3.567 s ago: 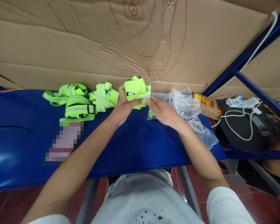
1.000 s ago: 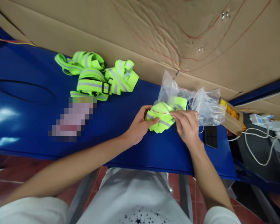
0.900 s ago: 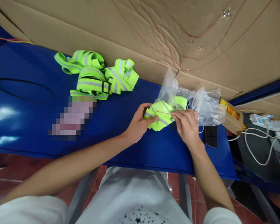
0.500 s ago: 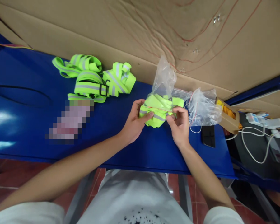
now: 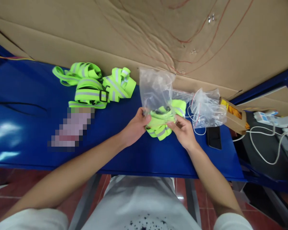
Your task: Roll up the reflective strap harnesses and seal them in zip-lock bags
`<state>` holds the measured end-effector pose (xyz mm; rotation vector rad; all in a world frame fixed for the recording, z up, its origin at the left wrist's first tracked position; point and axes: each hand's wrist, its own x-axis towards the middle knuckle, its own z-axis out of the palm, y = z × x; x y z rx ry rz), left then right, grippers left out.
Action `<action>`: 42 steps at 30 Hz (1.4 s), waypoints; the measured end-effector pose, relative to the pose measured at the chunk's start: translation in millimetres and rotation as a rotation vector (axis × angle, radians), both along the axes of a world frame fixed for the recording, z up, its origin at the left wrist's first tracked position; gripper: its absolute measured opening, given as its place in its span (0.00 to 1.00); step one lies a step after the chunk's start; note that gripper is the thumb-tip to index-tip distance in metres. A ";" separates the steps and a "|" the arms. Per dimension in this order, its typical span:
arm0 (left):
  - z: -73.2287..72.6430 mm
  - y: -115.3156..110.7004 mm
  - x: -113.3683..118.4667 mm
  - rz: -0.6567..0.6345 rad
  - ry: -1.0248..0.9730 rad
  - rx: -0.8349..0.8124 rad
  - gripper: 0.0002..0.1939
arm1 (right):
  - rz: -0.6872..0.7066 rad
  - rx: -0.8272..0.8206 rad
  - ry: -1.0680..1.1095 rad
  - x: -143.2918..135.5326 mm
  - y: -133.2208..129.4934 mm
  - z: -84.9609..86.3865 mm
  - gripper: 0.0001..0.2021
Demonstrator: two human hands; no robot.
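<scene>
A clear plastic bag [image 5: 156,88] stands up from a bundled neon-yellow reflective strap [image 5: 159,127], its lower part lying over the bundle. My left hand [image 5: 135,126] pinches the left edge of the bag beside the strap. My right hand [image 5: 182,129] is closed at the right edge, thumb on the bag and strap. How far the strap is inside the bag is hard to tell. Part of the strap sticks out behind, toward the cardboard. More neon straps [image 5: 90,91] with a black buckle lie in a pile to the left.
Clear bags [image 5: 206,108] lie right of my right hand, near a dark phone [image 5: 214,137] and a cardboard box [image 5: 234,116] with orange contents. A blurred-out item [image 5: 70,129] is at the left. Cardboard [image 5: 86,35] lines the back of the blue table [image 5: 124,159].
The bag has spread wider and leans more to the left, covering more of the strap's front. Both hands have shifted slightly, from the strap bundle to the bag's edges. The view has tilted a little.
</scene>
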<state>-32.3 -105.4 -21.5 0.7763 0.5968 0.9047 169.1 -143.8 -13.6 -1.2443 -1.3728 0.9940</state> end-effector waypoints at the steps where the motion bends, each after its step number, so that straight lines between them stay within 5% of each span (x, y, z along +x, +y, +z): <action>1: 1.5 -0.4 -0.4 -0.017 0.008 -0.011 0.36 | 0.041 0.006 -0.004 -0.2 -0.4 1.0 0.18; 5: -0.3 -7.4 5.8 -0.047 0.111 0.045 0.34 | 0.015 -0.012 0.053 -10.4 0.9 -3.2 0.20; 11: -6.4 -13.4 18.5 0.110 0.131 0.043 0.28 | -0.285 -0.077 0.246 -26.3 2.7 -11.2 0.30; 17: 7.4 -3.2 14.7 0.251 -0.030 -0.031 0.24 | -0.017 -0.154 0.470 -32.3 -6.3 10.0 0.28; 25: 0.0 -7.5 11.6 0.070 0.025 0.028 0.29 | -0.082 -0.288 0.534 -29.5 -7.3 6.6 0.19; 36: -28.6 -22.1 36.9 -0.052 0.057 0.128 0.29 | -0.301 -0.317 0.583 -30.9 0.5 6.9 0.26; 42: -26.5 -19.0 28.9 -0.284 0.026 0.227 0.46 | -0.254 -0.137 0.527 -38.1 0.7 14.5 0.22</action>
